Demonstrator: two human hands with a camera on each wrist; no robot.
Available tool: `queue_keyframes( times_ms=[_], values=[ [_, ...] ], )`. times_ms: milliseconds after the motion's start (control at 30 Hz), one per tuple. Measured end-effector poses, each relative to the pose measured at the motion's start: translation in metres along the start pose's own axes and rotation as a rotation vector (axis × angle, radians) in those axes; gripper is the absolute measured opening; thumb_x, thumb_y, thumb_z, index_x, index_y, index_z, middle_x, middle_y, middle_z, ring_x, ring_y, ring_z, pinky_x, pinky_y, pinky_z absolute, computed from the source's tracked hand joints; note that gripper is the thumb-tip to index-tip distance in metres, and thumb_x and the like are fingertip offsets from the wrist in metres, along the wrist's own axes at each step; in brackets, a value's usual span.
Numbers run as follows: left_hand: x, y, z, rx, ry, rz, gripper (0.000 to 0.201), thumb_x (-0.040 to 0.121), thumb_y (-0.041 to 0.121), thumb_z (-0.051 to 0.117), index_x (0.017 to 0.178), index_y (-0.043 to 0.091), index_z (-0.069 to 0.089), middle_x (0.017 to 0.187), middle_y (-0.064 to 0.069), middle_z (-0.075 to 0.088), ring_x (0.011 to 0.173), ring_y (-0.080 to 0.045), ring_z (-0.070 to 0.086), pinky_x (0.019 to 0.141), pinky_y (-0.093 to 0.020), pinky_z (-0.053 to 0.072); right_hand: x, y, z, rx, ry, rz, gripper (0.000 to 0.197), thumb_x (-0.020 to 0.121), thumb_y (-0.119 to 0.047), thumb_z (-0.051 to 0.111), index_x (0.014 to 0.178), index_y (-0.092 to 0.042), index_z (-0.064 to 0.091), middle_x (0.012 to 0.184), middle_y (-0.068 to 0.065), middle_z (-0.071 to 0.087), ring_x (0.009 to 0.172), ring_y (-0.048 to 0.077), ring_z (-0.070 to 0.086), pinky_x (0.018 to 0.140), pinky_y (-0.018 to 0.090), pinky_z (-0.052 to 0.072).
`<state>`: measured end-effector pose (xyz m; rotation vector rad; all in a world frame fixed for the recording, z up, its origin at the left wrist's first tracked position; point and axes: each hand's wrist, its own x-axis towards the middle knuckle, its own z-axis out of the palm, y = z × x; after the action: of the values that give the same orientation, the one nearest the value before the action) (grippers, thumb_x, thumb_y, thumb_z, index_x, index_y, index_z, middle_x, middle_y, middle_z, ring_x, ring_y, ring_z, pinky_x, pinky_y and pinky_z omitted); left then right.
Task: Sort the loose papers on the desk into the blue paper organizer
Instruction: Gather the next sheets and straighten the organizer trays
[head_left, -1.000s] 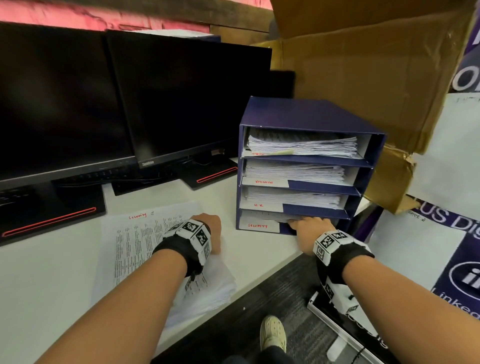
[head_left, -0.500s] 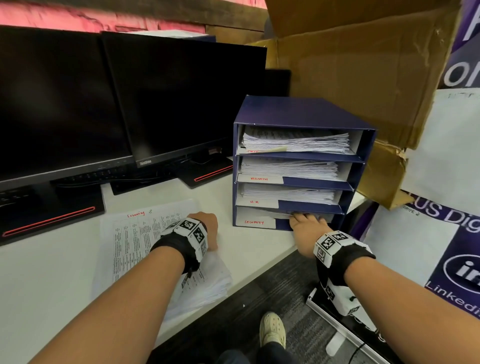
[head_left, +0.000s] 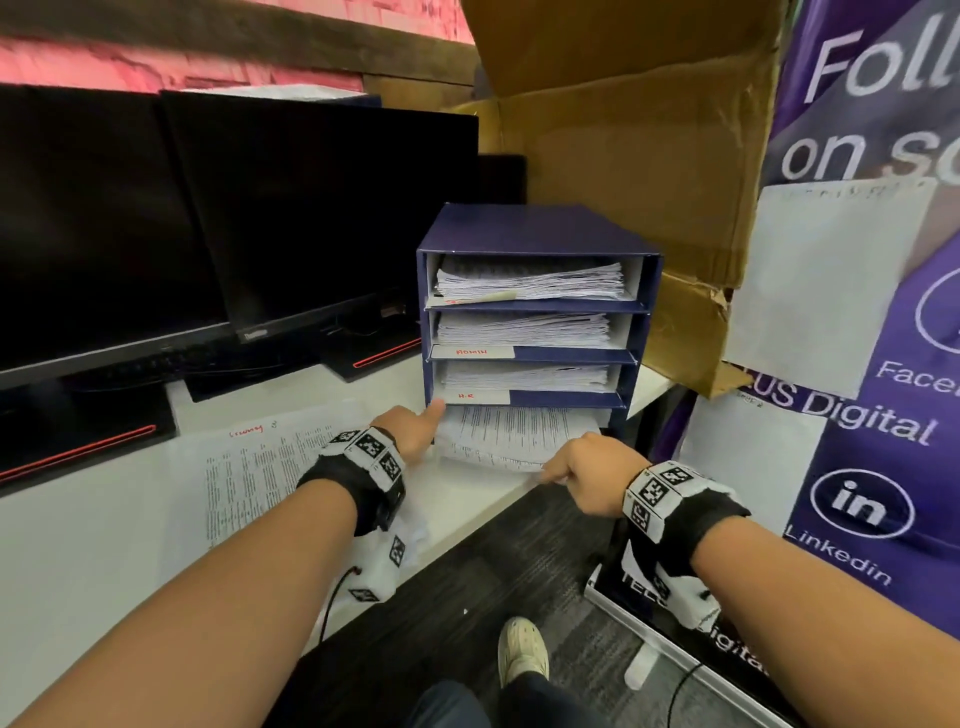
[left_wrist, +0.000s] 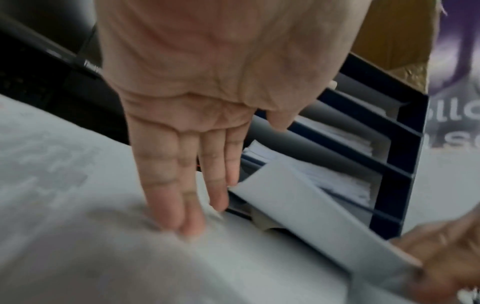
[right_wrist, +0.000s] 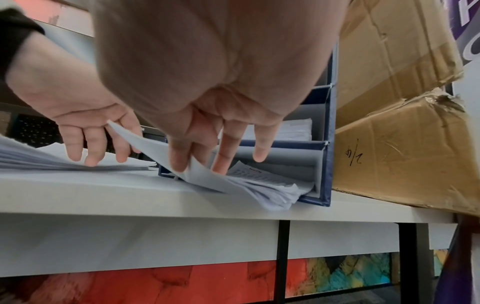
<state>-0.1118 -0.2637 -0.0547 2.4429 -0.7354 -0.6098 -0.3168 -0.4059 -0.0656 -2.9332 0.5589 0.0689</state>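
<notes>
The blue paper organizer (head_left: 540, 228) stands at the desk's right end, with paper filling its upper three slots. A paper stack (head_left: 511, 434) sticks halfway out of the bottom slot, its front edge lifted. My right hand (head_left: 563, 470) pinches that front edge; in the right wrist view my right hand (right_wrist: 215, 162) curls its fingers (right_wrist: 179, 162) round the paper stack (right_wrist: 259, 185). My left hand (head_left: 418, 428) is beside the stack's left edge. Its straight fingertips (left_wrist: 188, 226) press on the loose papers (head_left: 249, 467), which lie flat on the desk (head_left: 78, 561).
Two dark monitors (head_left: 156, 234) stand behind the loose papers. A big cardboard box (head_left: 649, 156) leans behind and to the right of the organizer. A purple banner (head_left: 883, 415) stands to the right. The desk's front edge (head_left: 467, 525) runs just under my right hand.
My right hand has drawn the paper stack out of the bottom slot toward the desk edge. My left hand has slid right, from the middle of the loose papers to the stack's left edge.
</notes>
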Motion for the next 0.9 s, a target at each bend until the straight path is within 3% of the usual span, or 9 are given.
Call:
queue_keyframes(
  times_ms=[133,267,400,467,533,600,667,767,900],
  values=[
    [-0.013,0.012,0.014,-0.35,-0.131,-0.073,0.059,0.091,0.052,0.053,0.124,0.004,0.049,0.121,-0.016,0.058,0.075,-0.033,0.07,0.059,-0.039,0.059,-0.012,-0.005,-0.005,0.046,0.007,-0.014,0.036,0.088,-0.005,0.052,0.108,-0.026,0.073,0.118,-0.008,0.068,0.11,0.014,0.062,0.099,0.026,0.047],
    [-0.01,0.013,0.021,-0.245,-0.051,-0.049,0.039,0.085,0.03,0.07,0.105,-0.001,0.057,0.102,-0.014,0.065,0.092,-0.031,0.067,0.078,-0.035,0.057,-0.024,-0.002,-0.005,0.127,-0.026,0.001,0.035,0.082,-0.003,0.052,0.085,-0.026,0.078,0.103,-0.01,0.073,0.099,0.009,0.065,0.093,0.025,0.051],
    [-0.013,0.016,0.024,-0.167,-0.061,-0.021,0.041,0.08,0.011,0.072,0.115,-0.005,0.059,0.116,-0.02,0.065,0.104,-0.032,0.065,0.081,-0.038,0.057,-0.026,0.012,0.002,0.357,0.034,0.058,0.055,0.075,-0.002,0.047,0.044,-0.043,0.064,0.08,-0.012,0.073,0.087,0.006,0.068,0.091,0.029,0.053],
    [-0.016,0.016,0.025,-0.231,-0.118,-0.015,0.041,0.08,0.003,0.069,0.118,-0.007,0.057,0.117,-0.023,0.064,0.103,-0.033,0.066,0.077,-0.039,0.059,-0.018,0.026,0.006,0.405,0.205,0.139,0.047,0.077,-0.002,0.047,0.049,-0.036,0.063,0.095,-0.005,0.073,0.094,0.013,0.067,0.093,0.032,0.052],
    [-0.021,0.012,0.023,-0.277,-0.183,-0.021,0.04,0.081,-0.001,0.066,0.119,-0.008,0.056,0.119,-0.025,0.063,0.106,-0.035,0.065,0.081,-0.041,0.058,-0.011,0.041,0.012,0.393,0.303,0.246,0.036,0.083,-0.003,0.047,0.078,-0.032,0.068,0.115,0.001,0.064,0.109,0.019,0.059,0.1,0.034,0.046],
    [-0.026,0.006,0.019,-0.322,-0.28,-0.039,0.036,0.083,-0.004,0.063,0.119,-0.005,0.057,0.121,-0.023,0.063,0.11,-0.037,0.062,0.09,-0.046,0.055,-0.004,0.052,0.019,0.374,0.29,0.344,0.031,0.089,-0.011,0.049,0.116,-0.017,0.063,0.131,0.008,0.054,0.116,0.025,0.052,0.104,0.035,0.04],
    [-0.034,0.0,0.015,-0.443,-0.415,-0.058,0.03,0.088,-0.013,0.053,0.114,0.0,0.061,0.118,-0.018,0.066,0.112,-0.036,0.062,0.09,-0.049,0.054,-0.001,0.059,0.025,0.435,0.218,0.453,0.043,0.092,-0.022,0.049,0.133,-0.008,0.048,0.134,0.015,0.049,0.111,0.028,0.053,0.098,0.032,0.041],
    [-0.046,-0.008,0.009,-0.478,-0.489,-0.053,0.035,0.09,-0.019,0.043,0.104,0.007,0.062,0.103,-0.012,0.071,0.113,-0.037,0.062,0.081,-0.045,0.057,-0.001,0.058,0.031,0.552,0.138,0.56,0.052,0.093,-0.033,0.052,0.133,-0.003,0.04,0.121,0.012,0.053,0.106,0.027,0.054,0.09,0.033,0.043],
    [-0.054,-0.016,0.002,-0.414,-0.52,-0.02,0.043,0.088,-0.02,0.045,0.119,0.007,0.058,0.113,-0.017,0.069,0.102,-0.035,0.067,0.08,-0.048,0.058,-0.004,0.051,0.035,0.628,0.088,0.586,0.04,0.09,-0.038,0.06,0.111,-0.007,0.046,0.109,0.006,0.056,0.097,0.022,0.054,0.08,0.031,0.044]
  ],
)
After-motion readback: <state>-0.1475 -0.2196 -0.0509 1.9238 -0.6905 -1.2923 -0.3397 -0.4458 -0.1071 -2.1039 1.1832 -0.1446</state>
